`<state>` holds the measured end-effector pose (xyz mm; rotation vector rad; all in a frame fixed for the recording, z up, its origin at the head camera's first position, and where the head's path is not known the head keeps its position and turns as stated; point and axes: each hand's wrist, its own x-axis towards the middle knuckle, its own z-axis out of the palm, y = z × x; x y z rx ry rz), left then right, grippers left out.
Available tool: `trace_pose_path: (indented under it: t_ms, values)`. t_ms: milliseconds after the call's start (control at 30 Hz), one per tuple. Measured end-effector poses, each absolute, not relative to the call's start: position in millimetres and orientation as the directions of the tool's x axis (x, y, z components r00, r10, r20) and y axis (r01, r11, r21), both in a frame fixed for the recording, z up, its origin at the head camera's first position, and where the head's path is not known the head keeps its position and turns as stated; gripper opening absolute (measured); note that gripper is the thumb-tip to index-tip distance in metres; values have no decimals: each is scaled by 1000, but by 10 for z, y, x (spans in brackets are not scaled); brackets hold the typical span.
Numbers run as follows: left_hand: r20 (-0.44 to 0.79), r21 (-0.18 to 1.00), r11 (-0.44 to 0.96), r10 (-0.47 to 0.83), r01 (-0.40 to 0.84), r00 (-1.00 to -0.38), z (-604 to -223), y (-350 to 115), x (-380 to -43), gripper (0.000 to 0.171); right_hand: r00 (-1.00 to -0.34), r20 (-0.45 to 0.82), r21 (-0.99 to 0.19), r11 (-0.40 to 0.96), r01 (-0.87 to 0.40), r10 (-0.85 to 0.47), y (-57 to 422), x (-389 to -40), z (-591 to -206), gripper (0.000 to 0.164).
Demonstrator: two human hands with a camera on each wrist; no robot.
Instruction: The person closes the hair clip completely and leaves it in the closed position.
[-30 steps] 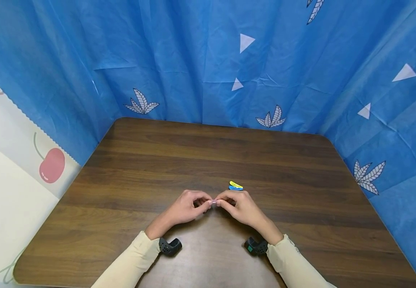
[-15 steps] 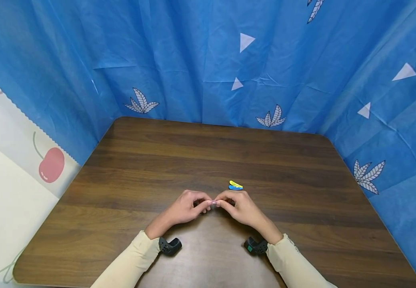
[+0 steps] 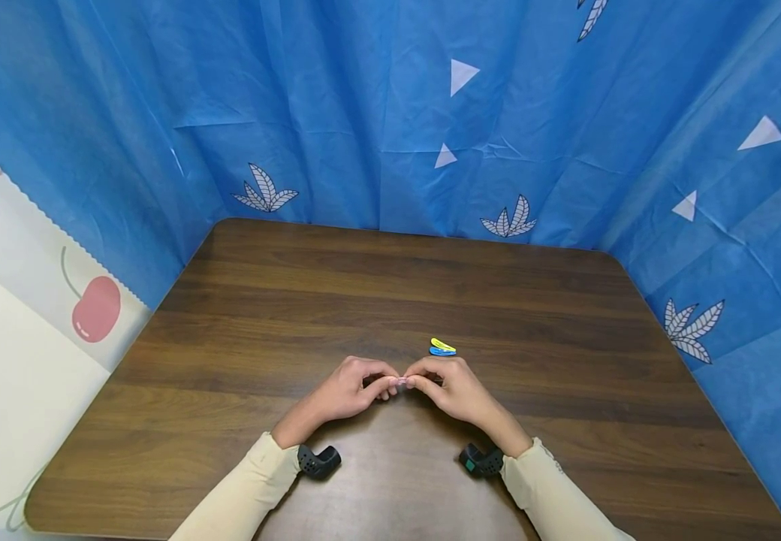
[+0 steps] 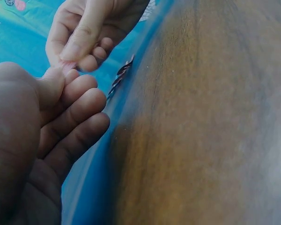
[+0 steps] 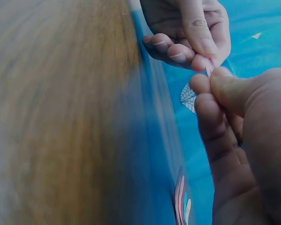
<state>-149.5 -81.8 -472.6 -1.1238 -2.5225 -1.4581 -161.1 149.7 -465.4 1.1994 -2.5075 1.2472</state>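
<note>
Both hands meet low over the middle of the table. Between their fingertips is a small pink hair clip [image 3: 402,381], mostly covered by the fingers; a pink sliver of it shows in the right wrist view. My left hand [image 3: 348,392] pinches one end with thumb and index finger, the other fingers loosely bent. The opposite end is pinched by my right hand [image 3: 456,391]. Just beyond the right hand lie a yellow hair clip [image 3: 442,344] and a blue hair clip [image 3: 441,352], side by side on the wood.
The brown wooden table [image 3: 282,300] has rounded corners. A blue curtain [image 3: 343,113] hangs behind it and along the right. Pale cloth with a cherry print [image 3: 97,309] is at the left. Low in the right wrist view, several coloured strips [image 5: 180,201] lie at the table surface.
Hardly anything differs. Both hands keep their pinch on the pink hair clip in the same place, with slight finger shifts. The yellow and blue hair clips stay put.
</note>
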Motion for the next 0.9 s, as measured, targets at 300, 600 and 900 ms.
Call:
trace_pose_path:
  t_ms: [300, 600, 900]
  values:
    - [339, 746, 330, 558, 578, -757, -4713, -818, -1505, 16, -692, 386, -639, 364, -678, -610, 1490, -1604, -4637, 7]
    - [332, 756, 339, 538, 560, -774, -4714, -804, -1497, 15, -693, 392, -646, 355, -675, -604, 1490, -1602, -4649, 7]
    - [342, 771, 320, 522, 551, -782, -4704, -789, -1496, 13, -701, 375, -669, 346, -658, -607, 1506, -1613, -4669, 7]
